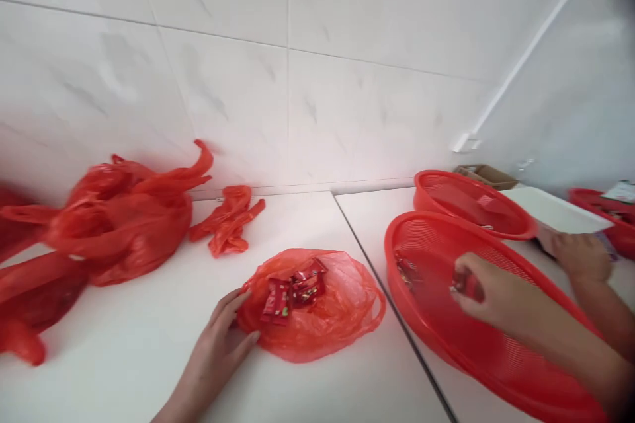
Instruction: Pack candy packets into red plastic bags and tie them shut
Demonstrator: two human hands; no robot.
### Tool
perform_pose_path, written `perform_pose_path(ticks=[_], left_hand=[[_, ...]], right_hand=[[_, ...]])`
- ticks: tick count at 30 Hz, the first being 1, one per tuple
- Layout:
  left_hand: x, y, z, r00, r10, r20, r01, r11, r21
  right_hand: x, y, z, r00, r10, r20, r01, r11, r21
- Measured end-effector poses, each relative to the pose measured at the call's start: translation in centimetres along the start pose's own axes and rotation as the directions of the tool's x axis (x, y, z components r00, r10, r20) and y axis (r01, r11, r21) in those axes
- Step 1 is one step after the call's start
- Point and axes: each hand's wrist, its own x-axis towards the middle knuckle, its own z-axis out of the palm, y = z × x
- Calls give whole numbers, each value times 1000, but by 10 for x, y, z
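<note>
My left hand [221, 338] lies flat on the white table, fingers stretched out and touching the left edge of a spread-out red plastic bag [337, 317]. Several red candy packets [294, 291] lie on that bag. My right hand [489, 296] hovers inside a large red mesh basket [431, 238], fingers pinched on a small red packet [466, 284]. A few more red packets [407, 269] lie at the basket's left side.
A second red basket [471, 201] stands behind the first. Another person's hand [581, 256] rests by a white tray [555, 210] at the right. Bunched red bags [119, 218] and a crumpled one [229, 219] lie at the left. A seam [377, 277] splits the tabletops.
</note>
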Motion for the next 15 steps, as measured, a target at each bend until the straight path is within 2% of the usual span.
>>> perform_pose_path(ticks=[1, 3, 4, 5, 7, 8, 10, 12, 13, 15], left_hand=[[0, 4, -1, 1000, -12, 12, 12, 1000, -5], [0, 10, -4, 999, -33, 33, 34, 999, -20], [-1, 11, -5, 998, -39, 40, 40, 999, -29], [-2, 12, -5, 998, -44, 45, 46, 998, -37], [-4, 11, -6, 997, -51, 51, 54, 997, -58], [-4, 10, -7, 997, -55, 52, 59, 996, -69], [-5, 9, -7, 996, -70, 62, 76, 992, -97], [-4, 9, -9, 992, -97, 78, 106, 985, -134], [-4, 10, -10, 990, -111, 86, 123, 980, -156], [-3, 11, -11, 987, -138, 88, 153, 967, -204]], right_hand=[[-10, -22, 2, 999, -48, 11, 48, 999, -26], [-24, -67, 5, 985, -157, -74, 158, 987, 6], [-29, -90, 8, 959, -240, -150, 253, 965, 71], [-32, -112, 14, 913, -334, -233, 370, 919, 133], [-34, -148, 33, 879, -436, -195, 470, 861, 196], [-34, -161, 46, 883, -451, -127, 468, 863, 189], [-34, -173, 72, 891, -454, 32, 449, 888, 101], [-41, -168, 93, 902, -423, 89, 424, 906, 17], [-47, -162, 101, 912, -406, 63, 406, 914, 4], [-65, -142, 111, 928, -367, -65, 370, 929, 31]])
